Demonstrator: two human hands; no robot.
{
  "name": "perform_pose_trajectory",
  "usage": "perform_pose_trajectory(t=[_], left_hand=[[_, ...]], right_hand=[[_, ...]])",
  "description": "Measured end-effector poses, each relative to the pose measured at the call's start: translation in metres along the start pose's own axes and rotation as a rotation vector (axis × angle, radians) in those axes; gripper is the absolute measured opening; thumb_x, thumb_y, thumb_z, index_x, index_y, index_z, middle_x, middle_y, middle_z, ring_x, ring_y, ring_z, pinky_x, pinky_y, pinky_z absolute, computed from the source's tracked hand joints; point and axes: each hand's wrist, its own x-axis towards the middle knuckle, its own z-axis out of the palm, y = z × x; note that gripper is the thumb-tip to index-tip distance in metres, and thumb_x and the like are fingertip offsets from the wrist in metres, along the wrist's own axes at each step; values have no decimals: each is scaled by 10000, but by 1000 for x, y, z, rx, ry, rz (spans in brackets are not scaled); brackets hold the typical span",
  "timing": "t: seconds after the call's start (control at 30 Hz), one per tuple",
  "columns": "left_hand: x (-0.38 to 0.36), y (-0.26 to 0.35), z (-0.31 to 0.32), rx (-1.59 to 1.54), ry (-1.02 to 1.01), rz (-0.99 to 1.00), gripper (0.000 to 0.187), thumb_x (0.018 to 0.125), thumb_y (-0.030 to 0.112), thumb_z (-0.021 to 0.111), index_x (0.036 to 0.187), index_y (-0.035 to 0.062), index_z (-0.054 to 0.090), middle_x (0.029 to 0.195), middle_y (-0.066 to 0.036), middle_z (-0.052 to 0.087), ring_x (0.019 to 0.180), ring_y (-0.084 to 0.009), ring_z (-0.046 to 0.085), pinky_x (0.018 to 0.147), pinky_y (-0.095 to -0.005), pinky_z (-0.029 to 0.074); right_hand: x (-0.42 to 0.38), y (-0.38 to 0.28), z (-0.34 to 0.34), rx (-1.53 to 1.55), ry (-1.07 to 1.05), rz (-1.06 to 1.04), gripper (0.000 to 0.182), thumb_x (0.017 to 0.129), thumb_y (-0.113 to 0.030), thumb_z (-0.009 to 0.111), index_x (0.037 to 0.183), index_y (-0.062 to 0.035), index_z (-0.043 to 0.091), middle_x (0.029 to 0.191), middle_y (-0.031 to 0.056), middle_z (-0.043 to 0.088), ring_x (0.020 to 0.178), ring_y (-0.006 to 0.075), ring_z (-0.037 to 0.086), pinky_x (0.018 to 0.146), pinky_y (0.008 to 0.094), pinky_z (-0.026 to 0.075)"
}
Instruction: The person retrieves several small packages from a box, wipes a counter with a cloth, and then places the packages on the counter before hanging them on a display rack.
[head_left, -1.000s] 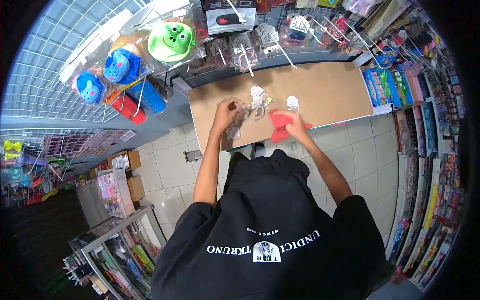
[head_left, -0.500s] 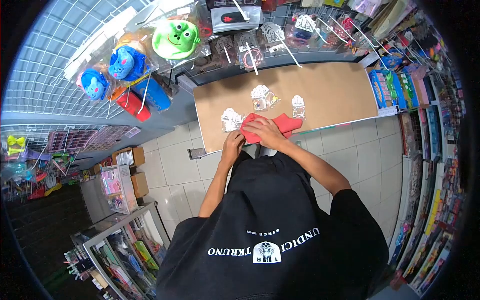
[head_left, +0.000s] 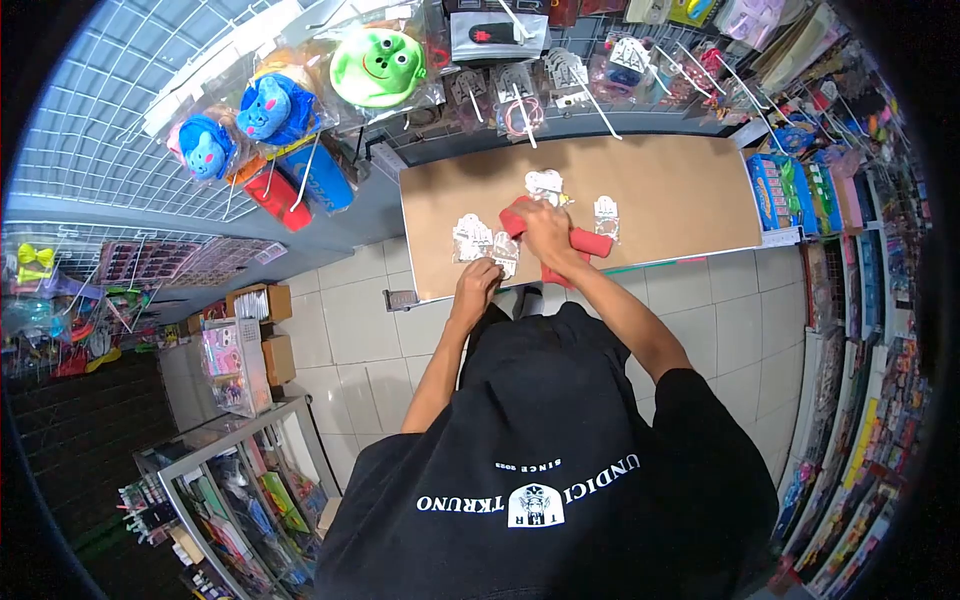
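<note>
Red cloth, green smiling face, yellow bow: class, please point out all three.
Red cloth (head_left: pixel 592 242): head view, on its uncovered right end.
Green smiling face (head_left: pixel 375 72): head view, below its eyes.
Yellow bow (head_left: pixel 36 263): head view, near its centre.

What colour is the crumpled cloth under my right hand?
Red; the crumpled cloth shows best in the head view.
</note>
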Motion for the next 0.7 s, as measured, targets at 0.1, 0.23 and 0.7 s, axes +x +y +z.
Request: perform_pose_trajectory(t=[0.1, 0.23, 0.7], left_hand=[[7, 8, -8, -26, 22, -8, 134, 741, -30, 659, 860, -14, 599, 868, -144, 603, 864, -334, 596, 773, -399, 481], [38, 24, -17, -289, 6, -160, 96, 795, -28, 660, 850, -28, 581, 864, -128, 650, 793, -255, 640, 718, -342, 504], [113, -38, 6, -168, 35, -404, 306, 810, 106, 700, 1104, 65, 624, 1111, -143, 632, 1015, -308, 600, 894, -410, 454]], right_hand=[[8, 9, -44, 544, 37, 411, 457, 723, -83, 564, 1135, -230, 698, 1013, 122, 699, 913, 312, 673, 787, 384, 531], [-7, 68, -46, 1462, 231, 379, 364, 846, -80, 475, 1174, -35, 626, 1105, 88, 674, 1013, 206, 648, 901, 350, 506], [-89, 139, -48, 2133, 144, 604, 391, 946, -290, 514, 1256, -55, 551, 1230, 73, 615, 1106, 219, 600, 957, 402, 500]])
